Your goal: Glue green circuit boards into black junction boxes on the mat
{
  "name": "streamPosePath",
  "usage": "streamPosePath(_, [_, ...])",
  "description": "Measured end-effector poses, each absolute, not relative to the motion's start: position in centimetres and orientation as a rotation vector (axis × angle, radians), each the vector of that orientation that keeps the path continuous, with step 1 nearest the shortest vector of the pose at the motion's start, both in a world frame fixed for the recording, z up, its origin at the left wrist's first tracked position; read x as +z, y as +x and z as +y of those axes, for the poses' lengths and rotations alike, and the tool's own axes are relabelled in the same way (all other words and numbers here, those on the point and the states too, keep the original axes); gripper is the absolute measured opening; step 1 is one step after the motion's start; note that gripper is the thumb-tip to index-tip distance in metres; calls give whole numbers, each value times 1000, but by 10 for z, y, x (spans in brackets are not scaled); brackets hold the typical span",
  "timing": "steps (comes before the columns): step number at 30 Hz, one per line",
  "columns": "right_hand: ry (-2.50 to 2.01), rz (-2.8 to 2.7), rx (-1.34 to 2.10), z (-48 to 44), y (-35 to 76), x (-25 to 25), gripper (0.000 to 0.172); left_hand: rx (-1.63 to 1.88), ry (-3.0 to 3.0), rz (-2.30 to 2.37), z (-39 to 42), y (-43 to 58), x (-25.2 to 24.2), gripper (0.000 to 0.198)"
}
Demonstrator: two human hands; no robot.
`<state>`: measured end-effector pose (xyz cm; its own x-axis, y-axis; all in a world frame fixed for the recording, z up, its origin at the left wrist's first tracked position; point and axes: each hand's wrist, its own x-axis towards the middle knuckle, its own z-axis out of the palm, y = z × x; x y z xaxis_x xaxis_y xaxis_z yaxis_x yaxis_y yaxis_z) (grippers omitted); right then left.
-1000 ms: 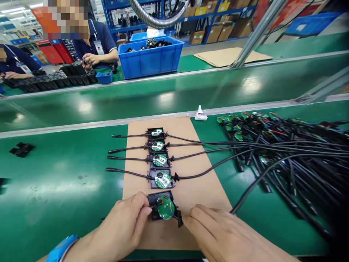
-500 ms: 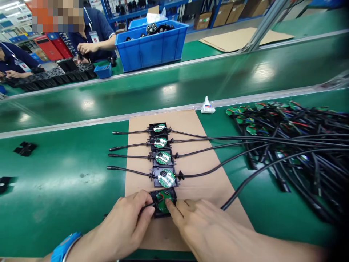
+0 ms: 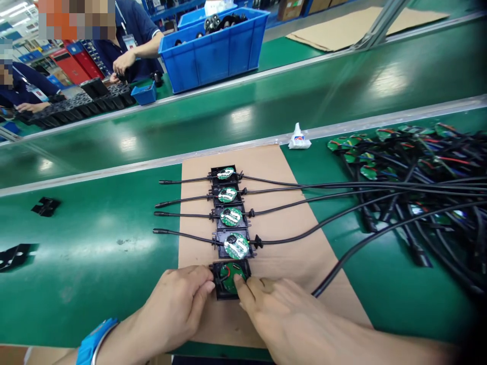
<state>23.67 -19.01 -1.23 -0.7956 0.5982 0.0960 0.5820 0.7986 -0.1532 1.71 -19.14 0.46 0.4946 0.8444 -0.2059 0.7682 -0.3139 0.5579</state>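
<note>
The nearest black plastic housing [image 3: 222, 294] holds a round green circuit board [image 3: 229, 285] with a red wire. My left hand [image 3: 182, 299] is closed at the housing's left edge, thumb and index finger pinched on a black cable that they hide. One finger of my right hand [image 3: 266, 299] presses on the board, its other fingers curled at the housing's right edge. From under that hand a thick black cable [image 3: 335, 266] runs right. Farther off, several similar housings stand in a column, each with a board [image 3: 236, 246] and cables on both sides.
Brown cardboard [image 3: 201, 324] lies under the housings. At right is a heap of cables with boards [image 3: 422, 167]. A small white bottle [image 3: 299, 139] stands by the rail. Black parts [image 3: 45, 206] lie at left. Across the bench are a blue bin [image 3: 216, 56] and co-workers.
My view has shifted and tilted slightly. The left fingers have moved closer to the housing's edge, and the cable between them is now hidden. The right finger stays on the board.
</note>
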Motion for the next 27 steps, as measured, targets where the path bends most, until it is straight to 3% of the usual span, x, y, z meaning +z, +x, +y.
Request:
streamPosePath(12, [-960, -2839, 220, -192, 241, -5, 57, 216, 2795, 1268, -192, 18, 5, 29])
streamPosePath(20, [-986, -2860, 318, -186, 238, -7, 46, -538, 2453, 1360, -160, 40, 22, 10])
streamPosePath(24, [-1021, -2867, 290, -189, 239, -6, 48, -243, 2549, 1404, -171, 30, 22, 17])
streamPosePath(27, [-1015, -2858, 286, -191, 237, -8, 48, 52, 2788, 1309, -198, 18, 6, 41])
